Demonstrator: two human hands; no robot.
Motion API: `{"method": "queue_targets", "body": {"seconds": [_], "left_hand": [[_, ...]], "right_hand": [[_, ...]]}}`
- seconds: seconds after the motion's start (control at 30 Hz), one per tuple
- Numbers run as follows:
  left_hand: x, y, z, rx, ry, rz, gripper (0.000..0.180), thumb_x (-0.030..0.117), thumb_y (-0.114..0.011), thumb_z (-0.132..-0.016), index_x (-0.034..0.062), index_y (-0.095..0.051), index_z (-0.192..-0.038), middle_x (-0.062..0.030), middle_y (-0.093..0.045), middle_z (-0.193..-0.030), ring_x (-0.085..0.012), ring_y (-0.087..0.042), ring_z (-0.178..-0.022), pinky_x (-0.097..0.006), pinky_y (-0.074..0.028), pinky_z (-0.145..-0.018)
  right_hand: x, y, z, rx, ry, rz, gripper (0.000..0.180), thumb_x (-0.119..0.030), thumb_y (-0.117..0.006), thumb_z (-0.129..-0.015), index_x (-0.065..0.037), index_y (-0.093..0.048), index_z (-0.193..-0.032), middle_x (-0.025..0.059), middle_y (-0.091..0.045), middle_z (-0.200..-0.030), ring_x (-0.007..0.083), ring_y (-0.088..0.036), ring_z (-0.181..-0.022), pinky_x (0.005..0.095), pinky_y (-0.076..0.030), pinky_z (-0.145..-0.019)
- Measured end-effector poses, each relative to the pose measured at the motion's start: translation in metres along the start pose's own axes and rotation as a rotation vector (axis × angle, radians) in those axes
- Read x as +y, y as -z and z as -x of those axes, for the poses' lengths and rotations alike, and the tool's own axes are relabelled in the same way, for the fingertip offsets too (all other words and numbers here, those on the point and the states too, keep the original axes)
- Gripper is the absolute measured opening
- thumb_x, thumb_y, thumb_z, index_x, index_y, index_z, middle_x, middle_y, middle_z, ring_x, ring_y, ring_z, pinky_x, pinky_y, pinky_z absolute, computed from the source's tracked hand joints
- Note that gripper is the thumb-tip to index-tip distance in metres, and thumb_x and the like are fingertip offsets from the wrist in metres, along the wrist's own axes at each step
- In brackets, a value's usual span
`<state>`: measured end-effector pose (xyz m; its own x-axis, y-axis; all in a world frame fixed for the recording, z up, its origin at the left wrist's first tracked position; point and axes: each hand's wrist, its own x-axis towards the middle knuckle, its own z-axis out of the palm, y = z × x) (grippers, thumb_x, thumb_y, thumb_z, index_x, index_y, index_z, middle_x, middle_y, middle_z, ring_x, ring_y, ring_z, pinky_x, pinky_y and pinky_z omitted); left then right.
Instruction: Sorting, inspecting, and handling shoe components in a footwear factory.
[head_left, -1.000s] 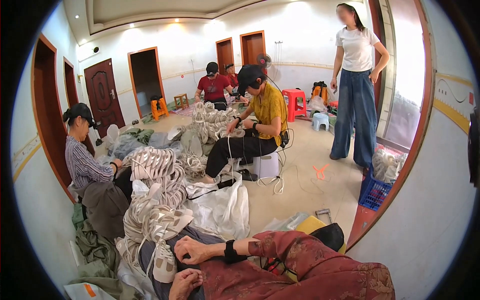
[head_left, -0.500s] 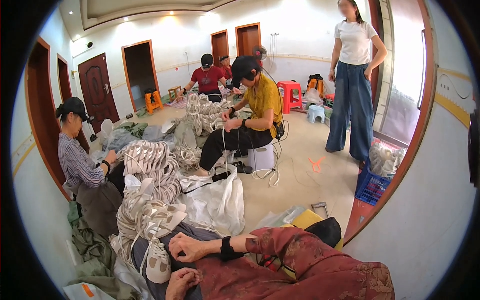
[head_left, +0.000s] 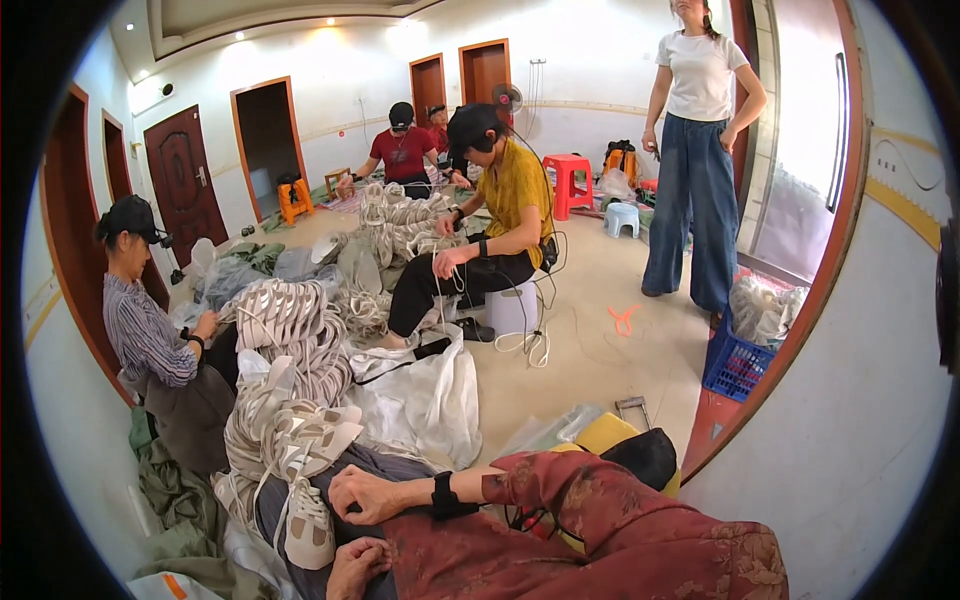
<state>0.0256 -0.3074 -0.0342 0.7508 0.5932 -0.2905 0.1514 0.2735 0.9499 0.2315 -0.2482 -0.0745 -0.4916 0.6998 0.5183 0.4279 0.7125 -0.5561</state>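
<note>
My right hand [head_left: 366, 497], with a black band on its wrist, is curled over the dark grey cloth [head_left: 285, 505] on my lap. Its fingertips are turned down, so anything inside them is hidden. Just below it, near the lower edge, lies my left hand [head_left: 361, 566], its fingers bent together; I cannot make out anything in them. Beside both hands a beige and white laced shoe [head_left: 308, 525] hangs from the end of a heap of similar shoes [head_left: 303, 440]. Its laces dangle along its side. Neither hand visibly touches the shoe.
Stacked shoes [head_left: 285, 325] stretch away ahead. A white sack [head_left: 430, 400] lies beyond my hands, green cloth [head_left: 185, 500] at left. Several people sit working around the pile; a person [head_left: 700, 150] stands at right near a blue crate [head_left: 738, 365]. A red stool [head_left: 568, 185] stands farther back.
The view has shifted slightly. My hands keep nearly the same pose. The person in yellow has moved the hands apart, one now over the knee.
</note>
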Motion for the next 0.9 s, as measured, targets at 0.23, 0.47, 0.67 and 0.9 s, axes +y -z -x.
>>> {"method": "queue_targets", "body": {"seconds": [0.23,0.47,0.67,0.9], "left_hand": [[-0.0019,0.0021,-0.0033,-0.003,0.012,0.005,0.021,0.023,-0.055,-0.098,0.0053,-0.065,-0.103,0.0004,-0.064,-0.091,-0.0104,-0.061,-0.08,-0.023,-0.049,-0.072],[-0.0066,0.0054,-0.0065,0.019,0.032,0.012,0.018,0.019,-0.055,-0.098,0.0046,-0.065,-0.102,-0.0006,-0.065,-0.09,-0.0105,-0.062,-0.079,-0.023,-0.05,-0.072],[-0.0015,0.001,-0.0033,0.017,0.012,0.005,0.019,0.02,-0.055,-0.098,0.0046,-0.065,-0.101,-0.0002,-0.064,-0.089,-0.0098,-0.061,-0.079,-0.023,-0.049,-0.072],[-0.0014,0.0009,-0.0022,0.012,0.004,0.011,0.019,0.021,-0.056,-0.097,0.0047,-0.065,-0.101,-0.0001,-0.064,-0.089,-0.0098,-0.061,-0.079,-0.023,-0.049,-0.072]], "right_hand": [[-0.0004,0.0002,0.0007,0.015,-0.003,-0.003,0.006,-0.015,-0.063,-0.071,-0.01,-0.062,-0.067,-0.0016,-0.063,-0.083,0.019,-0.056,-0.1,0.0391,-0.031,-0.093],[-0.0015,0.0004,-0.001,-0.001,-0.025,-0.006,0.006,-0.014,-0.063,-0.073,-0.009,-0.063,-0.068,-0.0003,-0.063,-0.085,0.0191,-0.056,-0.102,0.0383,-0.031,-0.095],[-0.0015,0.001,-0.0008,0.0,-0.029,0.002,0.007,-0.014,-0.063,-0.072,-0.009,-0.063,-0.068,-0.0002,-0.063,-0.085,0.0192,-0.056,-0.102,0.0384,-0.031,-0.095],[-0.0025,0.0017,-0.0007,0.016,-0.006,0.007,0.009,-0.017,-0.064,-0.071,-0.009,-0.063,-0.067,-0.001,-0.063,-0.083,0.0187,-0.057,-0.1,0.039,-0.031,-0.093]]}}
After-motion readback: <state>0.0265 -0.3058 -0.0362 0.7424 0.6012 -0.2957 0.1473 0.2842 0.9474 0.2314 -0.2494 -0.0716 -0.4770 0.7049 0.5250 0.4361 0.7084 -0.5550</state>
